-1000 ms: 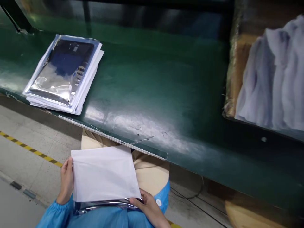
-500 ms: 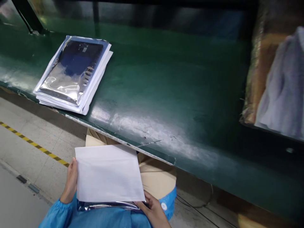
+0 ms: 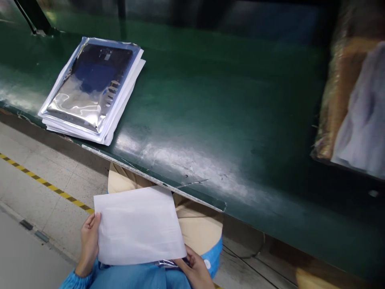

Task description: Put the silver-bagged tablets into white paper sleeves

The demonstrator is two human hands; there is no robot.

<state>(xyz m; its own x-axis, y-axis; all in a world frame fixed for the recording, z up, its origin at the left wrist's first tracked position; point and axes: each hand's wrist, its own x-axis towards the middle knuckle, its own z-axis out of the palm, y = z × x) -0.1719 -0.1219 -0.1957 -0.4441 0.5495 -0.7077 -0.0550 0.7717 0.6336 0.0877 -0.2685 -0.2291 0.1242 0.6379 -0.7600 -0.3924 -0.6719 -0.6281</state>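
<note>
Over my lap lies a smooth white sheet-like piece (image 3: 140,228), perhaps a thin flat pouch. My left hand (image 3: 89,239) pinches its left edge between thumb and fingers. At its lower right corner, my right hand (image 3: 195,267) is closed on the white piece's edge and a shiny silvery bag (image 3: 167,263) under it. Only a narrow strip of that bag shows; whatever is inside is hidden. On the bench at the left rests a stack with a clear, shiny bag holding a dark flat panel (image 3: 93,80) on top, above several white layers (image 3: 120,114).
The green bench (image 3: 216,104) has a worn front edge just beyond my knees. On the right stands a brown carton (image 3: 345,84) with white wrapping (image 3: 365,120) in it. A dark post (image 3: 36,18) rises at the back left. Cables (image 3: 249,263) hang below the bench.
The white piece has shifted down toward me and covers more of the silvery bag. My left hand has moved slightly down and left with its edge. My right hand stays nearly in place.
</note>
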